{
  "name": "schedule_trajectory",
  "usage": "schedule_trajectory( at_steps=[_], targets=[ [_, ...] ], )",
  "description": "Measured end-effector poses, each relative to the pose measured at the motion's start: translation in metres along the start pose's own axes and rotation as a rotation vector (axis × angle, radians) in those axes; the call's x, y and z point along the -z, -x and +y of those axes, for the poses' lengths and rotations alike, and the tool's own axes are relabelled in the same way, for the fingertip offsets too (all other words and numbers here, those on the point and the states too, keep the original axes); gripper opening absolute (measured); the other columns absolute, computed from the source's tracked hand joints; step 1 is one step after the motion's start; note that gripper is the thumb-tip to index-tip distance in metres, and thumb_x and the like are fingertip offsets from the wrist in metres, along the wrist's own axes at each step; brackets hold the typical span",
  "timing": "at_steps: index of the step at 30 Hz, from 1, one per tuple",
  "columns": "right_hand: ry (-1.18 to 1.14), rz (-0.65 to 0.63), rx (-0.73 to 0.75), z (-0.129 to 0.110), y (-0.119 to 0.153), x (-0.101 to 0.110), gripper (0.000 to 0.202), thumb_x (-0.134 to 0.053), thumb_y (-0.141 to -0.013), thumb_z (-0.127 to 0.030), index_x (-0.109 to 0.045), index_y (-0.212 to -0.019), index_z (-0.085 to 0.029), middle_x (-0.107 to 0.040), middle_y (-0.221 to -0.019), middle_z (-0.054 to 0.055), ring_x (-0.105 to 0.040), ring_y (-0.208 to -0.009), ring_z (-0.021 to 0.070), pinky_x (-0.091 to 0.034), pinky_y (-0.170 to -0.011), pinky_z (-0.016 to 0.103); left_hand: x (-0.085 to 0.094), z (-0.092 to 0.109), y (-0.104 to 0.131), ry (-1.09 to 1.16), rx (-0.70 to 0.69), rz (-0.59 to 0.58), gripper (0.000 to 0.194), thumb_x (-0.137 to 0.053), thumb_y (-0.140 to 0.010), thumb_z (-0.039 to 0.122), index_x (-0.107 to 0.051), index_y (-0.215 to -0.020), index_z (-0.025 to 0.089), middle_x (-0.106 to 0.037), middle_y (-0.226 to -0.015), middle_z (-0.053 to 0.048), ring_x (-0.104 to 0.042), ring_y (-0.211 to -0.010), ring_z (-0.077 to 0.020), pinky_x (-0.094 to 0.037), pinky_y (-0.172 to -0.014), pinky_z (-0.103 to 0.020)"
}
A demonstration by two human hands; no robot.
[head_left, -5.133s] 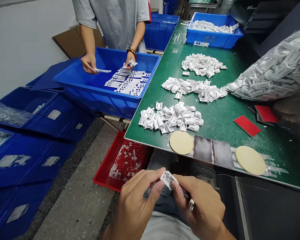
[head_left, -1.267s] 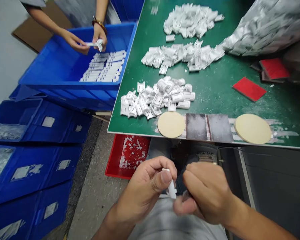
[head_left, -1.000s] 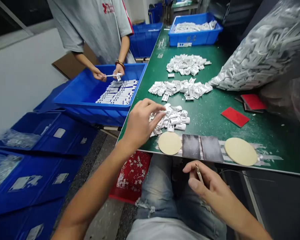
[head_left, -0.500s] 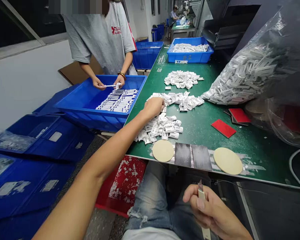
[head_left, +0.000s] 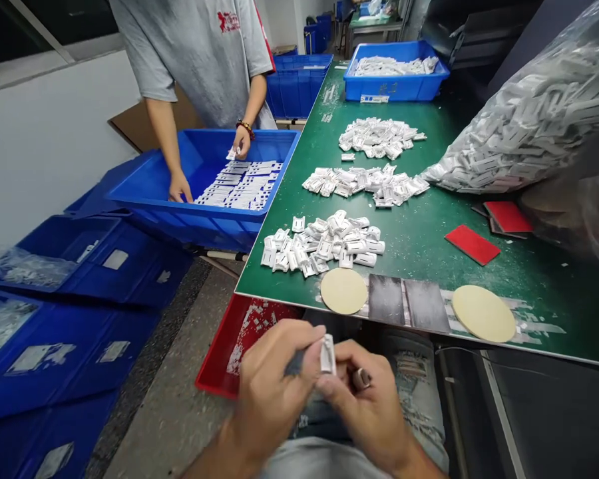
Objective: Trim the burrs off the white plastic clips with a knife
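Observation:
My left hand point(head_left: 274, 379) pinches a small white plastic part point(head_left: 327, 354) over my lap, just below the table edge. Beside it, my right hand point(head_left: 367, 392) is closed round the knife point(head_left: 362, 379), of which only an end shows; its thumb and fingertips touch the white part. A heap of similar white parts point(head_left: 324, 243) lies on the green table point(head_left: 409, 233) above my hands. Along the table's near edge are a cream disc point(head_left: 344, 291), two dark plates point(head_left: 408, 303) and another cream disc point(head_left: 483, 313).
Further heaps point(head_left: 367, 183) and a blue tray of parts point(head_left: 397, 86) stand farther back. At right are a full plastic bag point(head_left: 534, 113) and red pads point(head_left: 472, 244). Another person point(head_left: 194, 60) reaches into a large blue bin point(head_left: 190, 219). A red bin point(head_left: 219, 359) sits below the table.
My left hand has come back from the heaps to my lap with a white part. My right hand has moved left and up to meet it. The other person's hands have moved apart.

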State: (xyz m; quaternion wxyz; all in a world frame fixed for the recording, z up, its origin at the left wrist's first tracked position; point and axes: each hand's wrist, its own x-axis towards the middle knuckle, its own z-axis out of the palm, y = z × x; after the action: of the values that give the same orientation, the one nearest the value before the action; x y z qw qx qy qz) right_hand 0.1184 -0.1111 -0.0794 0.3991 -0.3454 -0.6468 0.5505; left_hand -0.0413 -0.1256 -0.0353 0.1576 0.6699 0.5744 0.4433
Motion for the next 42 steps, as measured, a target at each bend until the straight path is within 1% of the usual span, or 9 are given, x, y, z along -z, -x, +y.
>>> schedule_trajectory(
  at_steps=[8,14,17,21,24,27,31,35,42],
  targets=[
    [0.27,-0.184,0.098,0.016,0.017,-0.04,0.016,-0.048,-0.099,-0.018,-0.064,-0.098,-0.016,-0.069,-0.078,0.005,-0.062,-0.065,0.0135,-0.041,-0.063,0.024,0.02,-0.032,0.079,0.045,0.477,-0.133,0.011,-0.061,-0.093,0.023,-0.071,-0.095,0.022,-0.074,-0.09,-0.003,-0.069,-0.085,-0.0173,-0.052,-0.08,-0.026],
    [0.262,-0.197,0.026,0.012,0.032,-0.052,0.021,-0.047,-0.099,-0.021,-0.061,-0.084,-0.018,-0.058,-0.061,-0.003,-0.05,-0.049,0.0093,-0.036,-0.052,0.022,0.036,-0.107,0.115,-0.103,0.883,0.128,0.029,-0.042,-0.098,0.035,-0.065,-0.094,0.017,-0.061,-0.065,-0.001,-0.06,-0.058,-0.0189,-0.051,-0.061,-0.031],
    [0.228,-0.164,-0.08,0.012,0.031,-0.04,0.022,-0.048,-0.101,-0.027,-0.064,-0.088,-0.019,-0.054,-0.059,-0.005,-0.049,-0.049,0.0078,-0.036,-0.049,0.018,0.051,-0.135,0.115,-0.148,0.941,0.18,0.025,-0.06,-0.086,0.031,-0.065,-0.104,0.014,-0.07,-0.098,-0.013,-0.067,-0.093,-0.0289,-0.051,-0.09,-0.046],
    [0.172,-0.068,-0.301,0.013,0.025,-0.027,0.024,-0.053,-0.1,-0.037,-0.067,-0.09,-0.02,-0.05,-0.057,-0.007,-0.044,-0.049,0.0075,-0.032,-0.045,0.019,0.033,-0.097,0.095,0.033,0.892,0.103,0.042,-0.06,-0.09,0.036,-0.061,-0.128,0.019,-0.063,-0.134,-0.015,-0.061,-0.119,-0.0296,-0.046,-0.103,-0.045],
    [0.217,-0.068,-0.255,0.007,0.023,-0.022,0.023,-0.053,-0.1,-0.036,-0.067,-0.09,-0.021,-0.054,-0.059,-0.006,-0.044,-0.049,0.0075,-0.032,-0.046,0.02,0.003,-0.042,0.078,0.602,0.888,-0.019,0.038,-0.065,-0.09,0.039,-0.065,-0.124,0.022,-0.073,-0.117,-0.011,-0.069,-0.105,-0.0243,-0.055,-0.091,-0.035],
    [0.347,-0.117,-0.152,-0.005,0.023,-0.007,0.018,-0.052,-0.1,-0.032,-0.065,-0.104,-0.02,-0.06,-0.065,-0.005,-0.051,-0.052,0.0088,-0.039,-0.051,0.02,-0.018,-0.011,0.063,0.839,0.977,0.098,0.02,-0.077,-0.083,0.031,-0.072,-0.098,0.019,-0.075,-0.089,-0.005,-0.07,-0.083,-0.0155,-0.055,-0.077,-0.023],
    [0.653,-0.145,0.065,-0.016,0.023,0.027,0.029,-0.044,-0.101,-0.024,-0.054,-0.127,-0.016,-0.065,-0.083,0.002,-0.06,-0.072,0.0155,-0.046,-0.066,0.026,-0.023,-0.004,0.048,1.016,1.035,0.11,0.015,-0.076,-0.084,0.028,-0.072,-0.096,0.019,-0.07,-0.078,-0.001,-0.065,-0.068,-0.0101,-0.053,-0.066,-0.019],
    [0.871,-0.198,0.28,-0.023,0.02,0.049,0.016,-0.046,-0.102,-0.03,-0.058,-0.102,-0.019,-0.056,-0.071,0.0,-0.05,-0.062,0.0164,-0.036,-0.057,0.03,-0.021,0.002,0.041,1.077,1.005,-0.043,0.014,-0.078,-0.084,0.025,-0.075,-0.095,0.019,-0.069,-0.076,0.0,-0.063,-0.062,-0.0076,-0.052,-0.06,-0.017],
    [1.108,-0.118,0.418,-0.03,0.015,0.048,0.054,-0.036,-0.099,-0.063,-0.046,-0.064,-0.023,-0.041,-0.055,-0.002,-0.035,-0.049,0.0144,-0.024,-0.052,0.034,-0.02,0.017,0.036,1.097,1.023,-0.133,0.01,-0.078,-0.085,0.023,-0.077,-0.094,0.022,-0.072,-0.074,0.001,-0.064,-0.061,-0.0061,-0.052,-0.059,-0.014]
  ],
)
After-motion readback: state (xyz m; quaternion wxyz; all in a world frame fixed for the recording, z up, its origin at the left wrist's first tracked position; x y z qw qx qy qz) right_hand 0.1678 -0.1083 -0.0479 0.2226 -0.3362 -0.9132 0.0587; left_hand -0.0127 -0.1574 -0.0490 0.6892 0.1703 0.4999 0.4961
